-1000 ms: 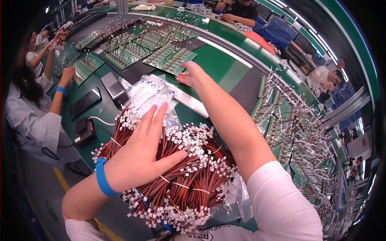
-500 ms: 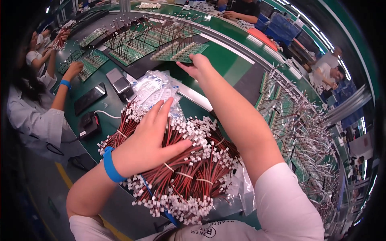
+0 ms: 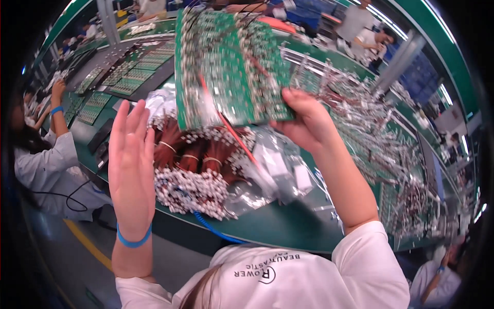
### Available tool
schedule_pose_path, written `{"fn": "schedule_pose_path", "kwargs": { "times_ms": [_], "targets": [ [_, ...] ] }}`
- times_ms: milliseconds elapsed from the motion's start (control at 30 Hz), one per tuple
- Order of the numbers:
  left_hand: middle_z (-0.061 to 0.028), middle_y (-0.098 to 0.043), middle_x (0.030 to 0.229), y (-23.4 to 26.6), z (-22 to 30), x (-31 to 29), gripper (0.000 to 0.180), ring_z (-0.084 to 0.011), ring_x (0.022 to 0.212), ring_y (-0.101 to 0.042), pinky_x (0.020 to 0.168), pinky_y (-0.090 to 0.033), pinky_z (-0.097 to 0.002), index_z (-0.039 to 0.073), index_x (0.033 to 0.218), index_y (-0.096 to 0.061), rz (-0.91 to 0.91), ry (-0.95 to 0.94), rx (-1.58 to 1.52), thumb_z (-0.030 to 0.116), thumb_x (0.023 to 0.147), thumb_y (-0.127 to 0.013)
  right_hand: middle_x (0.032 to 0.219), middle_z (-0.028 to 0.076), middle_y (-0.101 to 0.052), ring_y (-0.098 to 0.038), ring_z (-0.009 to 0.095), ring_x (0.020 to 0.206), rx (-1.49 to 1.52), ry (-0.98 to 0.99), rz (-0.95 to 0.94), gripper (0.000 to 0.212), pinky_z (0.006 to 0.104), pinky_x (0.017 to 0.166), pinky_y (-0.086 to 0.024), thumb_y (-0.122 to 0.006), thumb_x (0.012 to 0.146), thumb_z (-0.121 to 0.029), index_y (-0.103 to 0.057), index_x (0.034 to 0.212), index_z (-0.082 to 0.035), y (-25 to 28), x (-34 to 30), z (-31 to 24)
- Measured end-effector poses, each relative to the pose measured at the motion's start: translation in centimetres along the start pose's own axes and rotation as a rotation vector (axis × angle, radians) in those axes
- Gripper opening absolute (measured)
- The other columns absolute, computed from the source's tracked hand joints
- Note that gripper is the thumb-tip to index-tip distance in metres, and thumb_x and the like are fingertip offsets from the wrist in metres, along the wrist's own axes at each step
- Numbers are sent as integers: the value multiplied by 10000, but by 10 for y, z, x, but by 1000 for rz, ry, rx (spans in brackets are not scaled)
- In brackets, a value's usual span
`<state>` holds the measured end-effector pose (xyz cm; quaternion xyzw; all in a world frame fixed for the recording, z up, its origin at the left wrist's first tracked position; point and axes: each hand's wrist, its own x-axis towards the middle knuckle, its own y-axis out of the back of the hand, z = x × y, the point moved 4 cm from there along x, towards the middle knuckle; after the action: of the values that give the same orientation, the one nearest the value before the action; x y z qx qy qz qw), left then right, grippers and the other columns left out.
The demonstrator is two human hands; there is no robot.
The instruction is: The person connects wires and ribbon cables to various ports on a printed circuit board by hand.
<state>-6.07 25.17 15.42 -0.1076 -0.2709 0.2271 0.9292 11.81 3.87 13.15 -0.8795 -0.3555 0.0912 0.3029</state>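
Observation:
My right hand (image 3: 313, 123) grips the lower right corner of a large green circuit board panel (image 3: 224, 77), thumb on the near face. The panel is raised and tilted up, blurred by motion, with rows of small parts across it and dark wires at its top edge. A red strip or wire (image 3: 234, 134) runs down across its front; its ends are blurred. To the left of the panel, my left hand (image 3: 133, 159) is open with fingers stretched upward, holding nothing. Below the panel lies a pile of dark red wire harnesses (image 3: 191, 164) with white connectors, tied in bundles.
Clear plastic bags (image 3: 275, 165) lie right of the harnesses. Further right spreads a dense mass of wired boards (image 3: 360, 149). More green boards (image 3: 146, 69) rest at the far left. A co-worker's arm (image 3: 60, 121) is at the left. A blue cord (image 3: 216, 232) trails along the table edge.
My right hand has brought a board panel from the far table up close and tilted it. My left hand has lifted off the harnesses and moved left. The view has shifted.

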Motion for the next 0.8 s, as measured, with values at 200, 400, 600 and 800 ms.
{"fn": "schedule_pose_path", "kwargs": {
  "times_ms": [200,400,600,800],
  "targets": [
    [-134,-465,1286,-80,-21,-74,499,-236,1185,-457,1002,-364,-377,7,1325,-338,-225,606,-708,323,946,-413,1088,111,-608,-643,219,871,-106,-177,-78,343,377,707,-547,-559,900,-233,-505,1175,-35,26,-142,10],
    [-118,-591,1107,-130,-67,-131,310,-236,988,-596,854,-500,-397,17,1171,-497,-259,845,-652,154,893,-509,1126,125,-596,-619,206,954,-119,-167,53,360,374,768,-532,-535,913,-133,-458,1244,-16,88,-233,30],
    [-140,-581,1118,-166,-105,-182,381,-263,998,-605,837,-523,-402,17,1213,-464,-335,949,-555,52,845,-552,1116,104,-603,-613,179,972,-186,-158,228,354,378,831,-520,-518,932,-218,-480,1214,-8,96,-272,10],
    [-120,-573,1111,-185,-103,-191,345,-221,962,-602,830,-514,-366,16,1191,-477,-403,973,-562,65,860,-559,984,108,-652,-654,168,821,-169,-267,377,311,335,715,-553,-504,940,-270,-563,1091,-5,112,-283,30]
  ]
}}
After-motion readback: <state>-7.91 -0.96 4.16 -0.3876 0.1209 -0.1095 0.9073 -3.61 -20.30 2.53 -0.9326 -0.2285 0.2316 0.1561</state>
